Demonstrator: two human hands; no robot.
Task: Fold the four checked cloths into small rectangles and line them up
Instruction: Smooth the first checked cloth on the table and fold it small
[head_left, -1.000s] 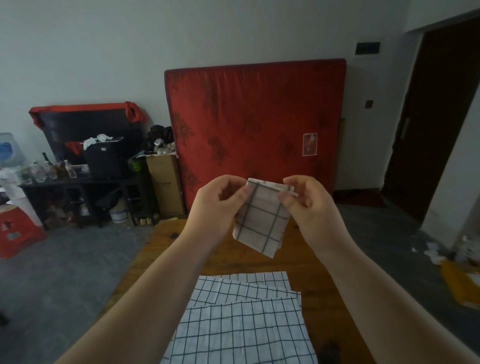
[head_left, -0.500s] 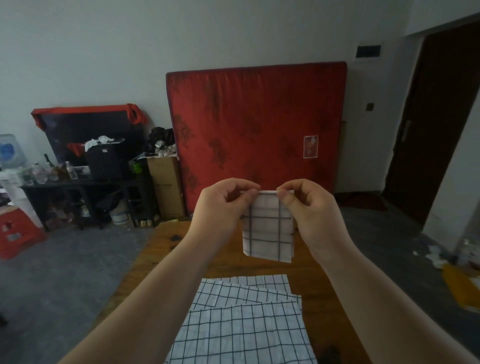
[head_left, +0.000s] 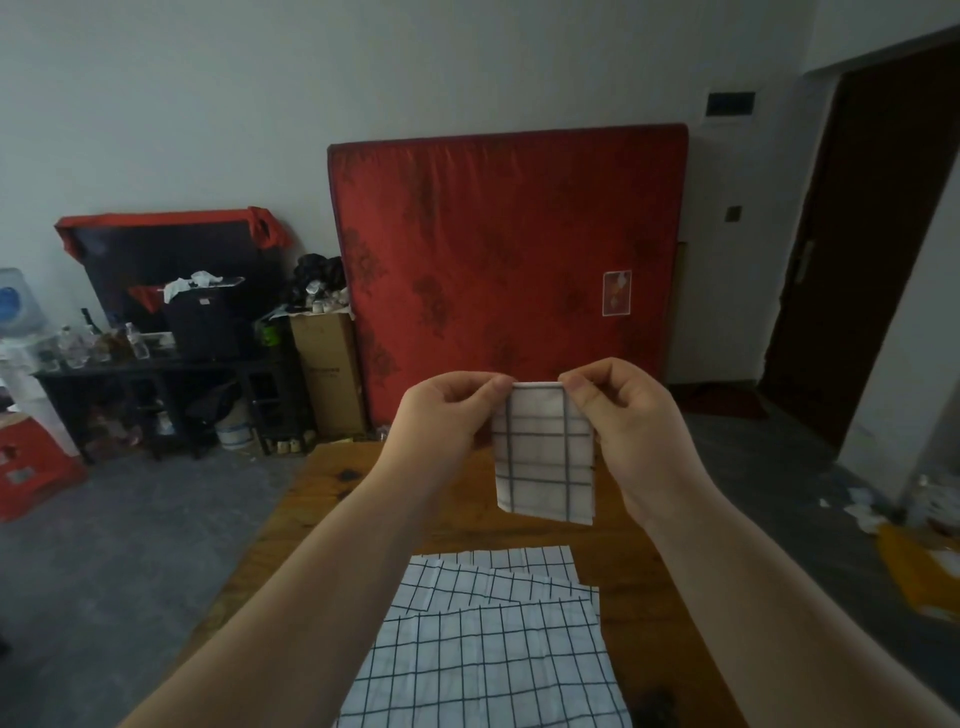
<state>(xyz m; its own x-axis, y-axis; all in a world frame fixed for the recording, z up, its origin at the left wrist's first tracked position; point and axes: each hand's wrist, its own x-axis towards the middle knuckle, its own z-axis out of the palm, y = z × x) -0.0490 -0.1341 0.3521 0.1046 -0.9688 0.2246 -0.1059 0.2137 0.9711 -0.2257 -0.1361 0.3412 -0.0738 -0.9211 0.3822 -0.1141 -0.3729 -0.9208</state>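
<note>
Hanging under left hand (head_left: 445, 418), right hand (head_left: 631, 423): folded cloth (head_left: 543, 460).

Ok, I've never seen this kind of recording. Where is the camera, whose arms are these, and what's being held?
No machine here: a person wears one wide-angle camera on the head, so the arms are their own. The left hand and right hand each pinch a top corner of a small folded checked cloth, held up above the wooden table. Nearer the person, flat checked cloths lie overlapping on it, not yet folded. A red mattress leans against the wall behind.
</note>
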